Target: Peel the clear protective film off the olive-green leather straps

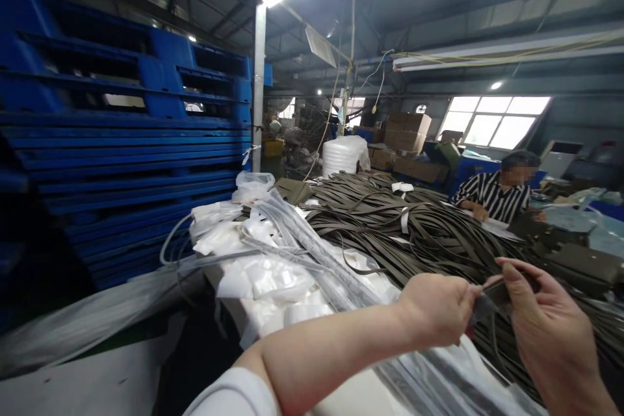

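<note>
My left hand [436,309] reaches across to the right, its fingers pinched on the edge of clear plastic [481,307]. Close beside it, my right hand [550,318] has its thumb and fingers around the end of a dark olive strap [497,290]. The strap end and the plastic meet between the two hands; how far one is inside the other cannot be made out. Behind and below the hands lies a large pile of olive straps [419,227], with white paper bands around some of them. Long clear plastic sleeves [312,247] lie left of the pile.
Crumpled clear bags [277,276] cover the table's left part. Stacked blue pallets [146,156] stand at the left, beside a metal post [258,84]. Across the table at the right sits a person in a striped shirt [492,195]. Olive bags [580,265] lie at the right.
</note>
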The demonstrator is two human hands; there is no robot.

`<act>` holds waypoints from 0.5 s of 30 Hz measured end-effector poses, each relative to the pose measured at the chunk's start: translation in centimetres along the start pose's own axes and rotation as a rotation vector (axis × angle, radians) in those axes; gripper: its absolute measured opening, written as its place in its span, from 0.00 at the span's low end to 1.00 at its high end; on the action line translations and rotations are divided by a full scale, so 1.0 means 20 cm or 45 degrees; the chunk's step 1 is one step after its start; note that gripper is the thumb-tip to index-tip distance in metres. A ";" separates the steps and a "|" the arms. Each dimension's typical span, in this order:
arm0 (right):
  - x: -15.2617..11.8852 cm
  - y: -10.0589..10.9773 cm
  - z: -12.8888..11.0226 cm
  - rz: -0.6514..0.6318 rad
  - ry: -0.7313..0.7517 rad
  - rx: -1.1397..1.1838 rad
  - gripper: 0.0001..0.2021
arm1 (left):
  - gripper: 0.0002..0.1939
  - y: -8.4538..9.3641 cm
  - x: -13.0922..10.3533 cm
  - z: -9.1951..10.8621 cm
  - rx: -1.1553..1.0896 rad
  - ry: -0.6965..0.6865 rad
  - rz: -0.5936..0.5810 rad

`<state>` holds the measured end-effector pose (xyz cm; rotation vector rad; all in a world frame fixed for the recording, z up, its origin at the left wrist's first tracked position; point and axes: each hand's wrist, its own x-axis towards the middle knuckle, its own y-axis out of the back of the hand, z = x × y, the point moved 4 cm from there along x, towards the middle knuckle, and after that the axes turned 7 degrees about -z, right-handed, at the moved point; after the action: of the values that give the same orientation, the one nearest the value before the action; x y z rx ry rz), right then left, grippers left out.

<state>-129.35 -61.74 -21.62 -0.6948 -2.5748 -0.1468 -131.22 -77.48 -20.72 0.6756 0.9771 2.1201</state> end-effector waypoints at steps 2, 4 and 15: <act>-0.01 -0.02 0.02 -0.006 0.017 -0.024 0.27 | 0.28 0.00 -0.01 -0.01 -0.025 0.025 -0.016; -0.02 -0.03 0.02 -0.011 0.055 -0.051 0.25 | 0.28 0.00 -0.02 -0.02 -0.041 0.035 -0.010; -0.05 -0.22 -0.11 -0.160 0.091 0.111 0.23 | 0.23 0.10 -0.11 -0.01 0.021 -0.088 0.179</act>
<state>-129.81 -66.45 -20.07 -0.4873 -2.5398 -0.0973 -130.82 -80.24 -19.61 0.8424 0.9344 2.1958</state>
